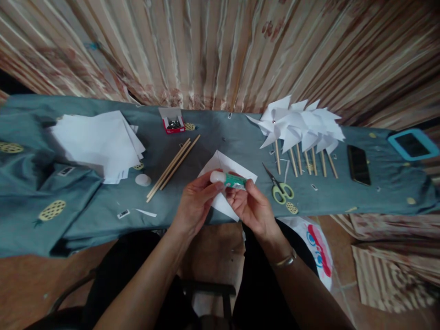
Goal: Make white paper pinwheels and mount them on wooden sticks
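Observation:
A green-and-white glue stick lies level between my two hands, above a white paper square at the table's front edge. My left hand pinches the glue stick's white end between thumb and fingers. At its other end, my right hand grips the green body with the thumb on top. The square has fold or cut lines and is partly covered by my hands. To the left of my left hand stands a round white cap. Green-handled scissors lie to the right of the paper.
On the left is a stack of white paper. Three wooden sticks lie beside a red box of metal pins. Several paper pinwheels on sticks overlap at the back right. A phone and a blue-framed device lie farther right.

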`<state>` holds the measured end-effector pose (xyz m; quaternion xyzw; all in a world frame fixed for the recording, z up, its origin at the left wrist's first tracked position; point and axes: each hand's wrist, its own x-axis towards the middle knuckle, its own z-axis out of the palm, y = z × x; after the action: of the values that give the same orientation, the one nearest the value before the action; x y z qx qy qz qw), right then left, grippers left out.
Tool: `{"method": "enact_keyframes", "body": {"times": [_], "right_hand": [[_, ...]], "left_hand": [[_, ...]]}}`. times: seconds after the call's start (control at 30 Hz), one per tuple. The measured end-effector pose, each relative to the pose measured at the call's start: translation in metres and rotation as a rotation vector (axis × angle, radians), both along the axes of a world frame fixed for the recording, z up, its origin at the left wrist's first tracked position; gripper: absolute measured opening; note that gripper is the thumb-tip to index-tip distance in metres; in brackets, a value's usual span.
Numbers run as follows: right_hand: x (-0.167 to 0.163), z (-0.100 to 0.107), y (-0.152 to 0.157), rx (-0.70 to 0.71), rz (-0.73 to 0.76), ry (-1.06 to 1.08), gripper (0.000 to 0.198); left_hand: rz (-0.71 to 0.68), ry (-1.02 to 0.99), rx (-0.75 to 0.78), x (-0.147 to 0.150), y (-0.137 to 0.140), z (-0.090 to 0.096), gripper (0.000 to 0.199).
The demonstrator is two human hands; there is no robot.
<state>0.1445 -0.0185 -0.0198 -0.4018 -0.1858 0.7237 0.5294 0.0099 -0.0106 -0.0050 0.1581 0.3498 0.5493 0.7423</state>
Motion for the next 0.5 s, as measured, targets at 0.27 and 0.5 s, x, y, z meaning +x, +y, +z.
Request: {"method": "enact_keyframes", "body": {"times": [0.27, 0.5], "right_hand": [[0.025, 0.006, 0.012, 0.054, -0.115, -0.295, 0.031], [0.038, -0.006, 0.018, 0.246, -0.126, -0.874, 0.030]], "left_hand": [[-0.023, 0.553, 0.321, -0.003, -0.004, -0.020, 0.036], [-0.259, 1.433, 0.931, -0.006, -0.021, -0.047, 0.034]]}}
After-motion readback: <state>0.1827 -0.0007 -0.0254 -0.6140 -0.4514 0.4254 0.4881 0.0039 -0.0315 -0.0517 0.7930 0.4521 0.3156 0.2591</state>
